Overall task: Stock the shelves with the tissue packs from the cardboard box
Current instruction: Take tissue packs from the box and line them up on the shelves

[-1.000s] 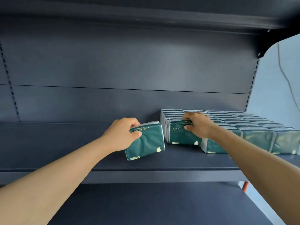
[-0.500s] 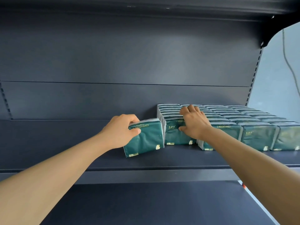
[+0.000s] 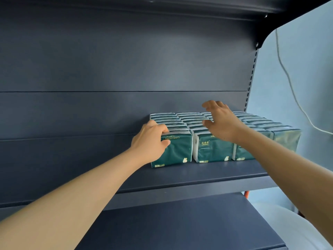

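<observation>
Left hand curled round top left corner of a green tissue pack, thumb on its front face, fingers over the top. Pack upright on the shelf, touching the packed rows just right of the grip. Right hand spread, fingers relaxed, holding nothing, above those rows.

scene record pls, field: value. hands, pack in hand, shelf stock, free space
left hand: grips the front green tissue pack at its top left corner
pack: upright on the shelf, front of the leftmost row
right hand: fingers spread, above the stocked packs, holding nothing
stock: rows of green packs running to the back panel, on the shelf's right part
free space: shelf left of the rows is bare
cardboard box: not in view
</observation>
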